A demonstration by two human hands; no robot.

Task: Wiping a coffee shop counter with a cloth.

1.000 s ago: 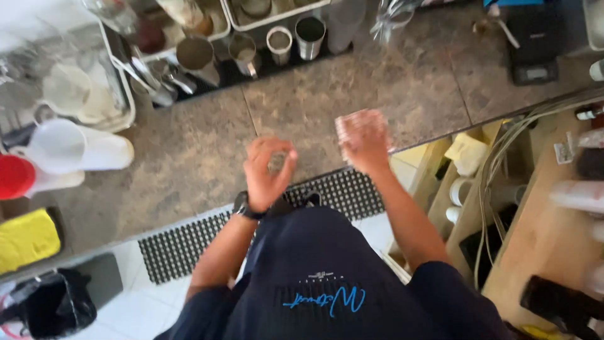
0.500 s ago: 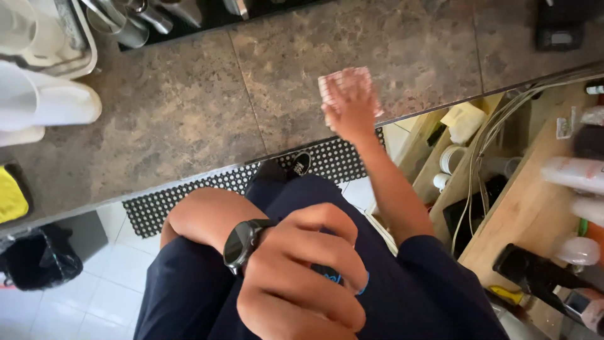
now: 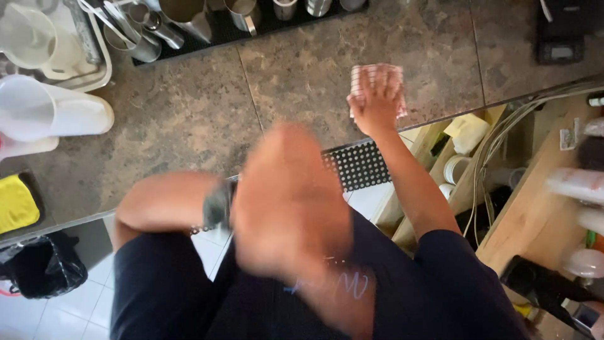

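Head view, right hand: the right hand (image 3: pixel 376 101) lies flat at about 1 o'clock in the picture, palm down on a pink checked cloth (image 3: pixel 377 79); its grip is spread wide over the cloth, pressing rather than pinching.
Head view, cloth: it sits on the stone surface (image 3: pixel 189 119) near the front edge, well apart from the black tray of metal jugs (image 3: pixel 189 16) at 12 o'clock.
Head view, left hand: the left hand (image 3: pixel 289 201) fills the middle, raised close to the camera and badly blurred; I cannot tell how its grip stands, and nothing shows in it. A dark wristwatch (image 3: pixel 217 204) sits at its 9 o'clock.
Head view, surroundings: a white plastic jug (image 3: pixel 53 110) lies on its side at 10 o'clock, a yellow cloth (image 3: pixel 16 204) at 9 o'clock, a black bag (image 3: pixel 44 267) at 8 o'clock on the tiled floor, and a black rubber mat (image 3: pixel 362 164) just under the surface edge.
Change since half a second ago: the left hand has come up nearer the lens and grown larger and more smeared; the right hand has stayed on the cloth at much the same spot on the surface.
Change since a second ago: both hands were then out over the surface side by side; now only the right one is.
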